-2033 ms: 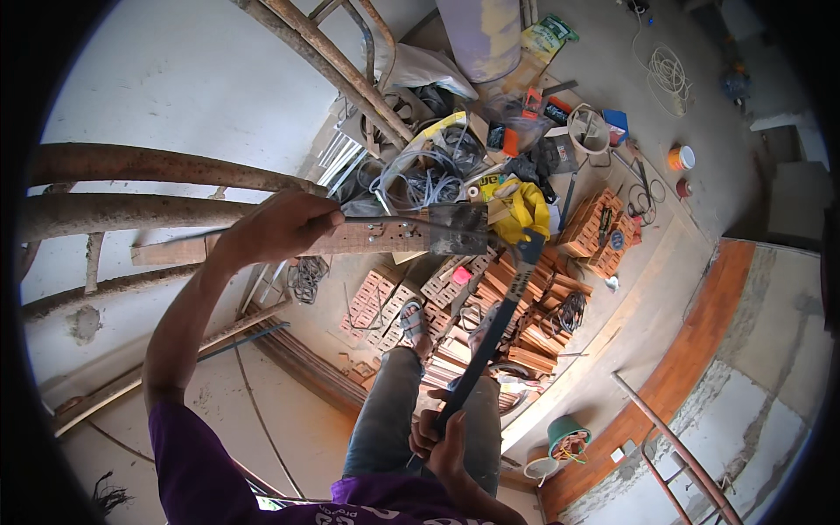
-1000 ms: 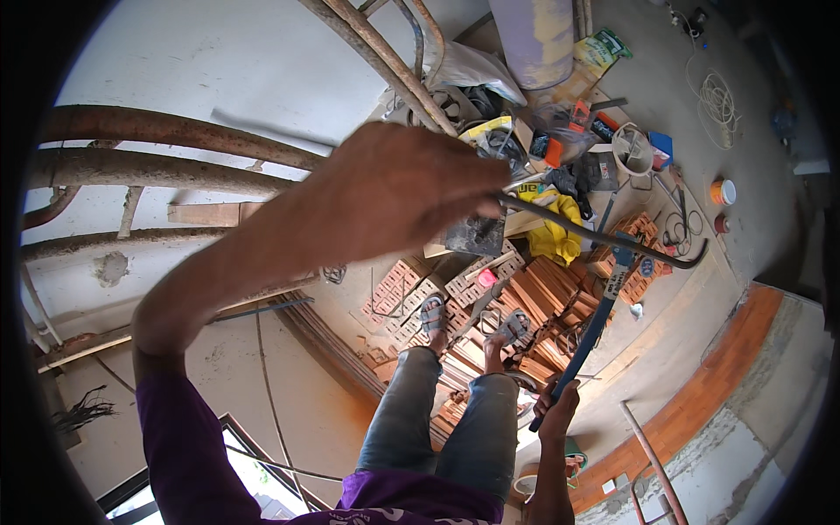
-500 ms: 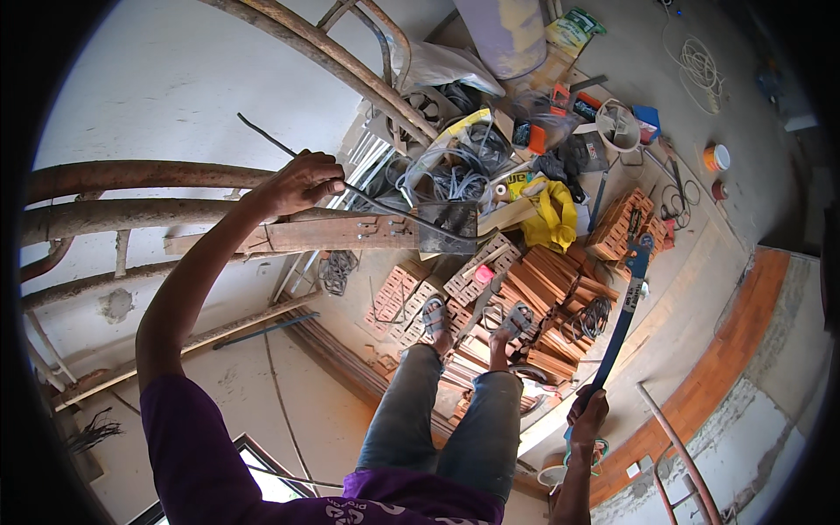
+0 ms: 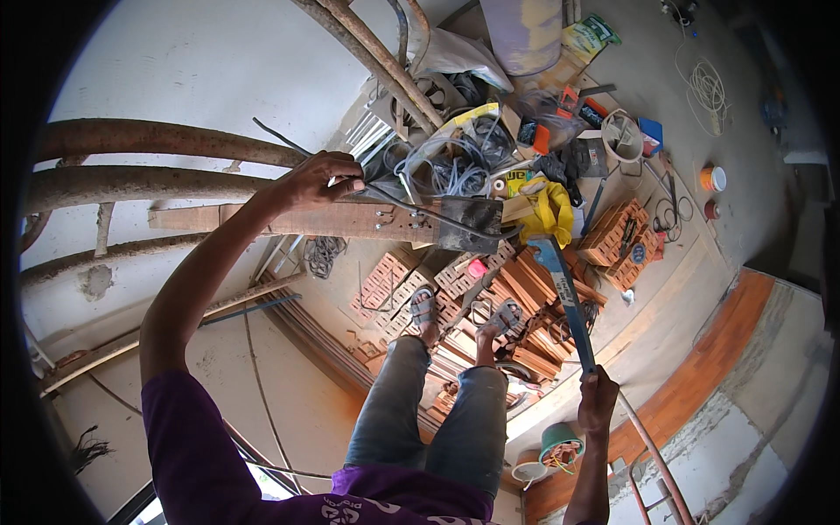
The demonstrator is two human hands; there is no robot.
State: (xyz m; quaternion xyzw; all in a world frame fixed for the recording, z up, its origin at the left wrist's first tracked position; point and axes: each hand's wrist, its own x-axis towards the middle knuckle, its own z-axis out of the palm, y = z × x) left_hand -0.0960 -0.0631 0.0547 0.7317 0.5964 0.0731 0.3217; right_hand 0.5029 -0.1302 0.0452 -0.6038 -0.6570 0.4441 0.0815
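My left hand [image 4: 325, 175] is closed round a thin dark steel rod [image 4: 398, 203], whose far end sticks out to its upper left. The rod runs over a wooden board [image 4: 306, 220] fitted with several bolts or nails, then across a dark metal plate [image 4: 468, 220] at the board's end, and curves at its right end. My right hand [image 4: 598, 394] grips the lower end of a long blue bar tool [image 4: 570, 302] with a notched head. That head is close to the rod's curved end; I cannot tell whether they touch.
My sandalled feet [image 4: 422, 306] stand on stacked red hollow bricks [image 4: 382, 282]. Rusty scaffold tubes [image 4: 140, 185] run at the left. Bags, cables and a yellow cloth or strap [image 4: 551, 208] lie heaped ahead. A green bucket [image 4: 557, 437] stands at lower right.
The blue bar tool has swung left, its head now close to the rod's curved end. My right hand has moved slightly up and right. My left hand keeps hold of the rod.
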